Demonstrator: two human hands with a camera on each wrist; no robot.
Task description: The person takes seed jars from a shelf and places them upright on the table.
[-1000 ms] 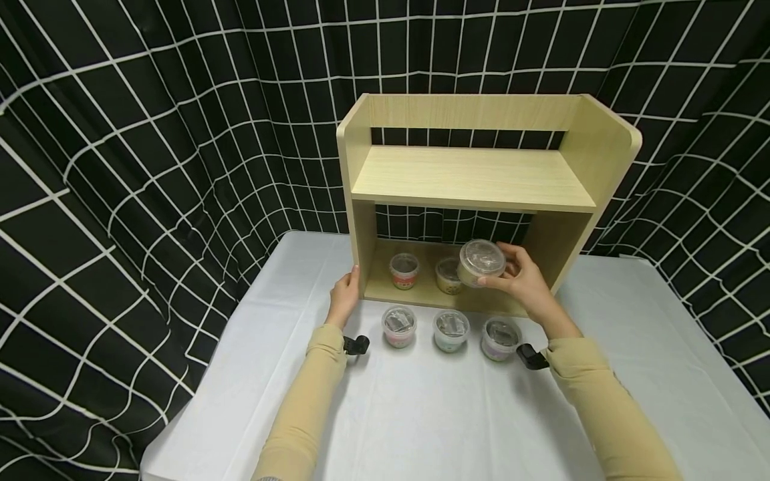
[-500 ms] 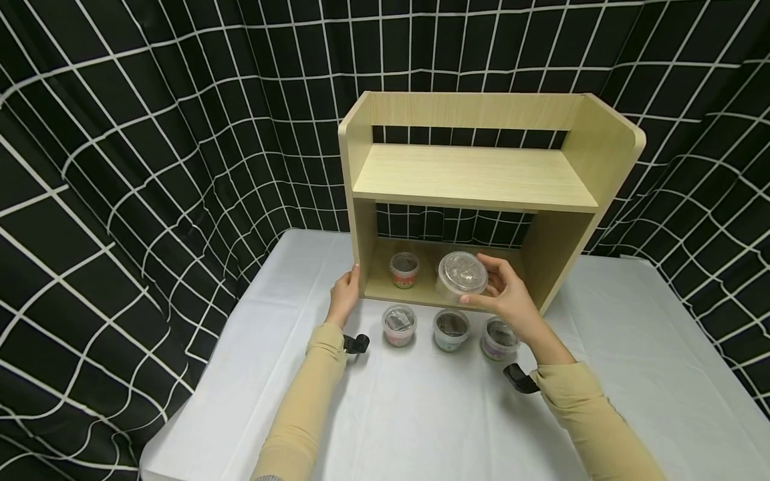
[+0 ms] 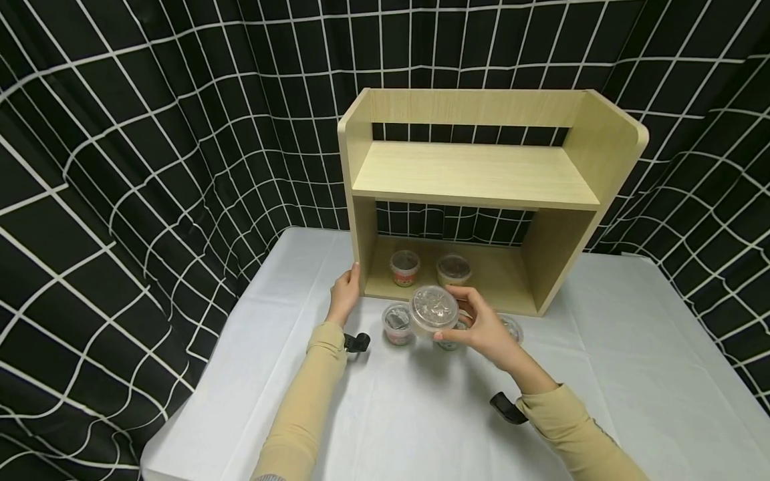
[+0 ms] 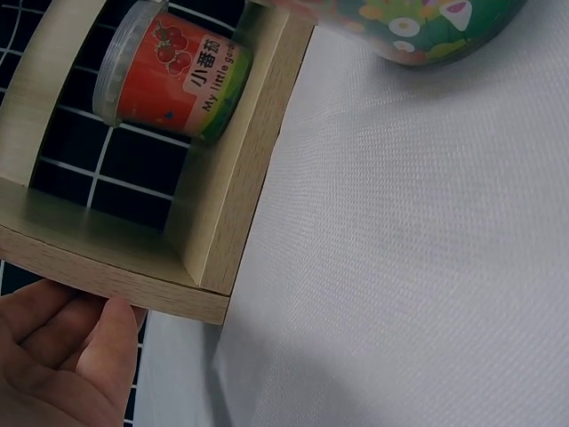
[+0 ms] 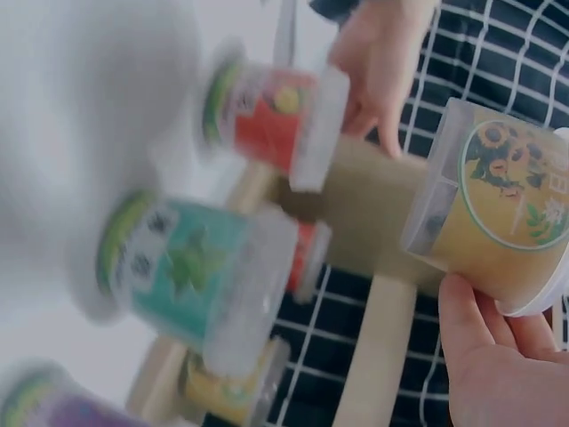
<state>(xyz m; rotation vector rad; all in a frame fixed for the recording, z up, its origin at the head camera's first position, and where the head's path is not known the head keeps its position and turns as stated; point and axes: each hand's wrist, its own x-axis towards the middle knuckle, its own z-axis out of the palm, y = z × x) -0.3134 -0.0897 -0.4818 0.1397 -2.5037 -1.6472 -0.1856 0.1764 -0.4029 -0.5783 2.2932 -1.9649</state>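
My right hand holds a lidded plastic tub in front of the shelf, thumb and fingers around its side. In the right wrist view this tub shows a yellow-orange label with sunflowers. Below it, partly covered in the head view, is a teal-labelled tub. My left hand touches the outer face of the wooden shelf's left panel, with its thumb near the front edge. Inside, on the lower board, stand a red tomato-labelled tub and a yellow-labelled tub.
On the white tablecloth before the shelf stand a pink-looking tub and, partly behind my right hand, a purple-labelled tub. A black curtain with white grid lines hangs behind and at the sides.
My right hand has carried the sunflower tub from the shelf's lower opening left and toward me, over the front row. The yellow-labelled tub inside shows again. My left hand has stayed in place.
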